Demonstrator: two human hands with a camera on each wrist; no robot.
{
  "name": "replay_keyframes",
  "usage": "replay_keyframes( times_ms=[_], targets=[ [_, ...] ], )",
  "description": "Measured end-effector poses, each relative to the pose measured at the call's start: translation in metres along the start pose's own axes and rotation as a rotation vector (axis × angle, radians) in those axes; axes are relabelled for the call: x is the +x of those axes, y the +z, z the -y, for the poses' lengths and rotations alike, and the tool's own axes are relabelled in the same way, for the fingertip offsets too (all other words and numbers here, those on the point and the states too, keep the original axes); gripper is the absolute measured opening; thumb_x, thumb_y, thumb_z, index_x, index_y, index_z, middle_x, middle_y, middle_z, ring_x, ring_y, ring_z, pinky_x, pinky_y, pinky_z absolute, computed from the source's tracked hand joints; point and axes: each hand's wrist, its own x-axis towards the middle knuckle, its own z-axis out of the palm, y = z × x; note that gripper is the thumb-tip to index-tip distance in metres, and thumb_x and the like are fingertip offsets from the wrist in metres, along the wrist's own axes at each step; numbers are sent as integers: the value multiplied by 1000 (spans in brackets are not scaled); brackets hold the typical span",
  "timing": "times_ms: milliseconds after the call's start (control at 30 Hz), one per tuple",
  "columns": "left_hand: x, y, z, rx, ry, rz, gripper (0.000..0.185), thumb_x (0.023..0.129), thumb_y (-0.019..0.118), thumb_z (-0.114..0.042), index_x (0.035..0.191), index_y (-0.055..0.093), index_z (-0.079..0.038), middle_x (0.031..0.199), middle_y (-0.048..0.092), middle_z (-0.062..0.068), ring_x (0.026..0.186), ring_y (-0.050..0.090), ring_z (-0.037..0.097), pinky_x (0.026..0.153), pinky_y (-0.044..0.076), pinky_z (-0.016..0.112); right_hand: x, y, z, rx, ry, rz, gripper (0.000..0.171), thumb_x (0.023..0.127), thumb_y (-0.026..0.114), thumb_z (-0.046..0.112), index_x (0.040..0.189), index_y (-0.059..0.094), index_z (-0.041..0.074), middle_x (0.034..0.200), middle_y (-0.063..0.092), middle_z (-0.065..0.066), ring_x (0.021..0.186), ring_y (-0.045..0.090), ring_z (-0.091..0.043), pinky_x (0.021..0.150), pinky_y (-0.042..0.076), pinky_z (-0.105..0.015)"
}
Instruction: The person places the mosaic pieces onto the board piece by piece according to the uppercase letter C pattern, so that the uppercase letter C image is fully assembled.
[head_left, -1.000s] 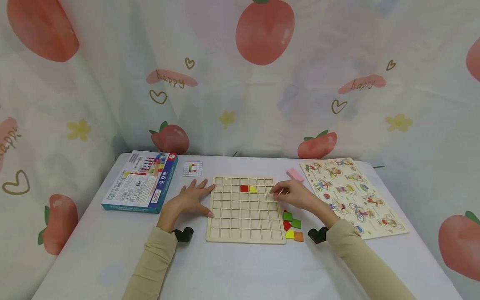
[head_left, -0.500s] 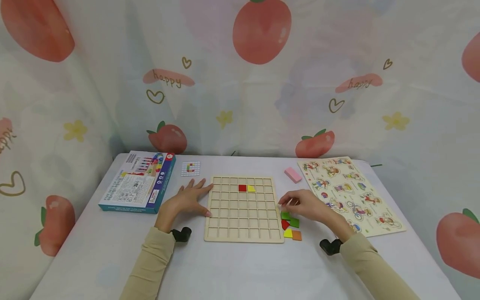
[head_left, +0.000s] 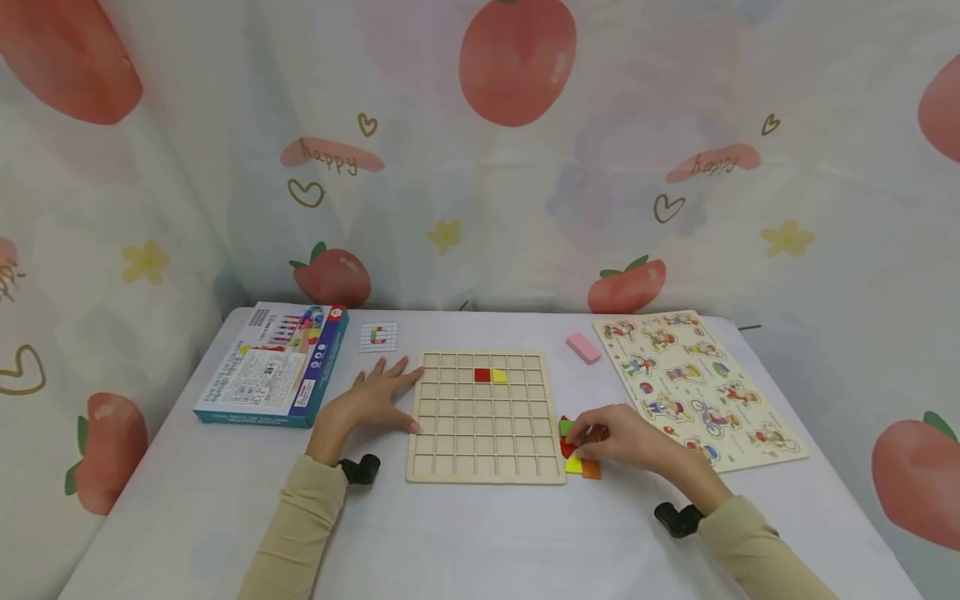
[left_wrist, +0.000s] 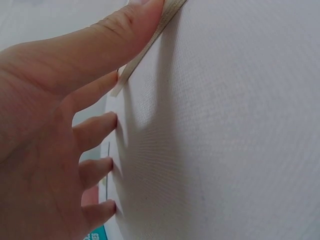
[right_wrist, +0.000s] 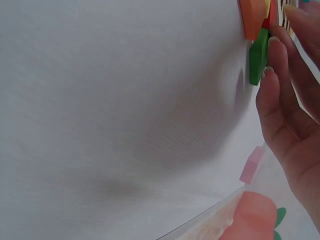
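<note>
My left hand (head_left: 367,404) is spread at the left edge of the wooden grid board (head_left: 486,454), thumb and a fingertip at its rim. A red tile (head_left: 482,375) and a yellow tile (head_left: 499,376) sit side by side in the board's upper rows. Right of the board, my right hand (head_left: 618,437) reaches over the small tile pile with bent fingers. In the right wrist view, fingertips (right_wrist: 270,75) meet a green tile (right_wrist: 258,60) beside an orange tile (right_wrist: 252,20). I cannot tell whether they pinch it. Another green tile (head_left: 566,428) and a yellow tile (head_left: 573,465) show around the hand.
A pattern card (head_left: 378,337) lies behind the left hand, with a boxed set (head_left: 273,367) further left. A pink block (head_left: 583,348) and a picture puzzle board (head_left: 697,387) lie at the right. A printed cloth hangs behind the table.
My right hand has moved from the board's right edge down and toward me, onto the tile pile. The left hand stays at the board's left edge. The red and yellow tiles remain in place.
</note>
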Motion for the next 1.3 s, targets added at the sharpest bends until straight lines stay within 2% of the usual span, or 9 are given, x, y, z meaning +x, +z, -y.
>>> replay_keyframes(
  times_ms=[233, 467, 600, 833, 1000, 1300],
  targets=[
    [-1, -2, 2, 9, 0, -4, 100, 80, 87, -40, 162, 34, -21, 173, 15, 14, 158, -3, 48, 124, -1, 70, -5, 8, 9, -11, 9, 57, 16, 85, 84, 16, 98, 74, 14, 90, 66, 4, 77, 54, -8, 66, 49, -20],
    [0, -2, 4, 4, 8, -6, 100, 79, 88, -39, 162, 34, -21, 173, 15, 15, 158, -2, 49, 124, -1, 70, -2, 14, 21, -134, 30, 80, 17, 84, 85, 13, 94, 72, 13, 89, 60, 5, 82, 53, -12, 68, 46, -20],
    [0, -2, 4, 2, 13, -7, 100, 80, 88, -38, 162, 34, -20, 172, 15, 15, 157, -2, 49, 124, -1, 71, -2, 14, 22, -158, 33, 75, 17, 83, 85, 10, 93, 71, 13, 88, 59, 5, 81, 53, -12, 68, 46, -21],
    [0, -2, 2, -6, 11, -9, 99, 79, 88, -39, 162, 35, -20, 172, 16, 15, 158, -2, 49, 124, -1, 70, -3, 15, 18, -109, 36, 76, 21, 84, 84, 9, 94, 65, 12, 86, 59, 4, 79, 53, -11, 66, 47, -20],
    [1, -1, 2, -14, 5, -5, 100, 79, 88, -40, 162, 35, -21, 173, 15, 14, 158, -3, 47, 124, -2, 69, -2, 16, 14, -46, 29, 77, 18, 88, 81, 10, 95, 65, 11, 82, 60, 4, 72, 53, -7, 61, 49, -20],
    [0, 0, 1, -9, 4, -3, 99, 80, 87, -41, 162, 35, -23, 173, 15, 13, 158, -4, 46, 125, -3, 68, -1, 12, 12, -13, -21, 7, 12, 88, 80, 11, 96, 70, 12, 83, 64, 8, 74, 55, -3, 65, 50, -20]
  ],
)
